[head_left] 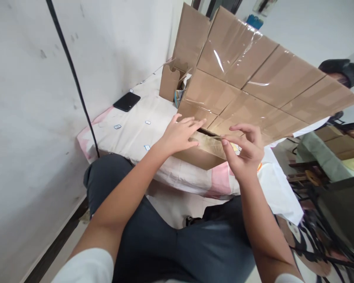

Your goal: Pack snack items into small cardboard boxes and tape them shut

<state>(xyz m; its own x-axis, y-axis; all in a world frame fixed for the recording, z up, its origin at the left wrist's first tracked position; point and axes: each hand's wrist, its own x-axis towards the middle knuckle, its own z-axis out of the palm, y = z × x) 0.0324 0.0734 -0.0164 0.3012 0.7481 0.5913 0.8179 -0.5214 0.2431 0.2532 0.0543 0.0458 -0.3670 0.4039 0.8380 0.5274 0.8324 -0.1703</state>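
A small cardboard box (199, 156) lies on the cloth-covered table in front of me, with a dark gap along its top. My left hand (181, 135) rests over the box's left end, fingers spread and holding nothing. On the other side, my right hand (245, 151) pinches a thin, see-through strip (216, 137), which looks like clear tape, between thumb and index finger. The strip reaches toward the gap in the box top. Part of the box's right end is hidden behind my right hand.
Taped cardboard boxes (238, 74) form a tall wall right behind the small box. An open carton (168, 83) stands left of it. A black phone-like slab (126, 101) and several small labels lie on the cloth (153, 106). A person's dark-topped head (339, 67) shows at right.
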